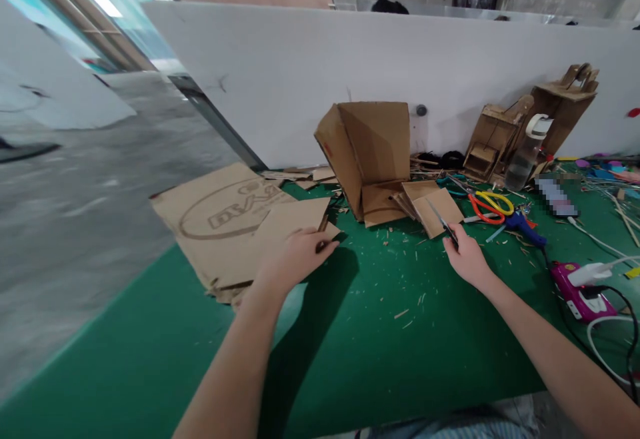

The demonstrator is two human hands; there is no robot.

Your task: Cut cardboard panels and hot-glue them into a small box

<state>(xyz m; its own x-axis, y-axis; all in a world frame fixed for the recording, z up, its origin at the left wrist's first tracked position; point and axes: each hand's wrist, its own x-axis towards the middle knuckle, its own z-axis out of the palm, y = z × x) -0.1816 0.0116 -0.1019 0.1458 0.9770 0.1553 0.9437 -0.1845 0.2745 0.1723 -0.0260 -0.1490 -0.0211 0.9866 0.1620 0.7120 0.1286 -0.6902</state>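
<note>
My left hand (303, 252) is closed at the edge of a plain piece of cardboard (300, 216), fingers curled and thumb below. Under that piece lies a larger printed cardboard sheet (220, 219), reaching past the table's left edge. My right hand (467, 259) grips a craft knife (443, 220) by its dark handle, with the thin blade pointing up and left. Its blade passes over small cardboard squares (445, 206). Between and beyond my hands an open cardboard box form (380, 142) stands upright.
Red- and yellow-handled scissors (495, 206), a blue glue gun (524, 228), a water bottle (527, 152) and a phone (555, 196) lie to the right. A pink power strip (583, 292) trails cables. Cardboard models (500, 136) lean on the white partition (280, 86). Scraps litter the green table (400, 359).
</note>
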